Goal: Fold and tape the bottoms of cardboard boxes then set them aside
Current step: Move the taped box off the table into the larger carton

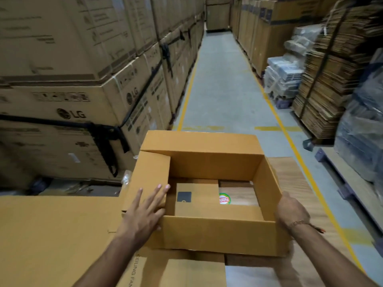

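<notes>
An open brown cardboard box (209, 230) stands on a wooden table (298, 183) in front of me, its flaps unfolded. Through its open frame I see a smaller flat cardboard piece with a black square and a round green and red sticker on the table. My left hand (145, 212) lies flat with straight fingers on the box's left flap, pressing it inward. My right hand (290, 212) holds the box's right wall from outside, fingers wrapped round the near right corner. No tape is in view.
Flat cardboard sheets (51, 235) cover the surface at left and near me. Tall stacks of LG cartons (72, 96) line the left. Bundled flattened boxes (335, 83) and wrapped goods stand right. A grey aisle (223, 83) with yellow lines runs ahead.
</notes>
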`<state>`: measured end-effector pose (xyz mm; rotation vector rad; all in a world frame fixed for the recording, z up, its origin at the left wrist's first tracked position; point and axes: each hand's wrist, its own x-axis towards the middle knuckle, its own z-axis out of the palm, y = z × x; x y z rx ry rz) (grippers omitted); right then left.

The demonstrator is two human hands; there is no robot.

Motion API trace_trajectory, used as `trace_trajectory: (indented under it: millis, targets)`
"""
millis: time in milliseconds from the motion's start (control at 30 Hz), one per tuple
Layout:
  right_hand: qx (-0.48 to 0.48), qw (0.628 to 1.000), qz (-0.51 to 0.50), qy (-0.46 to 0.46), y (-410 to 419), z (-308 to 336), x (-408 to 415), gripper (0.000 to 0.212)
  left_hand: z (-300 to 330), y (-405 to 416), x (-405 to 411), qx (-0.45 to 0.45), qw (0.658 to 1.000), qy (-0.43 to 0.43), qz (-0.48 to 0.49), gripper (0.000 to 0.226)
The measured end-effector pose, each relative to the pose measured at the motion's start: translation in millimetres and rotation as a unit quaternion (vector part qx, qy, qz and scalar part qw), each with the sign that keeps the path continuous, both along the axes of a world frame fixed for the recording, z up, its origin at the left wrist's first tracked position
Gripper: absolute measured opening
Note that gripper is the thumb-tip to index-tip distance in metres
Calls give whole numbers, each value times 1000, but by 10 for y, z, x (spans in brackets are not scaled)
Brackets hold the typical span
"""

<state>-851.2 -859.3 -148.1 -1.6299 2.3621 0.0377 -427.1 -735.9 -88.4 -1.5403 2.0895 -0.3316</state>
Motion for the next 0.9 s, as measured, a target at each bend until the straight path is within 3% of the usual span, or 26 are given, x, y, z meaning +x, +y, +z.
trace_trajectory:
  millis: [167, 233, 300, 400, 467, 567, 700, 900]
  targets:
    - [1, 1000, -22, -14, 48, -26, 5, 36, -56, 85, 80, -26, 994, 94, 55, 79]
    - [7, 1000, -25, -16, 74, -13, 42, 32, -75, 125, 127, -47, 969, 191, 149, 92]
    - [9, 1000, -25, -14, 106, 23, 78, 30, -96, 146, 200, -82, 941, 244, 222, 90]
    - [12, 1000, -10, -12, 127, 64, 85, 30, -101, 87, 322, -132, 929, 237, 251, 82]
    - [12, 1000, 2, -5, 129, 78, 62, 29, -71, 12, 381, -188, 917, 222, 272, 89]
    - [12, 1000, 16, 6, 141, 85, 59, 30, -61, -103, 443, -218, 847, 250, 415, 101]
    - [9, 999, 30, 42, 143, 129, 127, 29, -214, -209, 607, -149, 769, 296, 546, 110]
    - [28, 998, 11, 60, 123, 140, 197, 31, -204, -390, 704, -76, 788, 225, 568, 91]
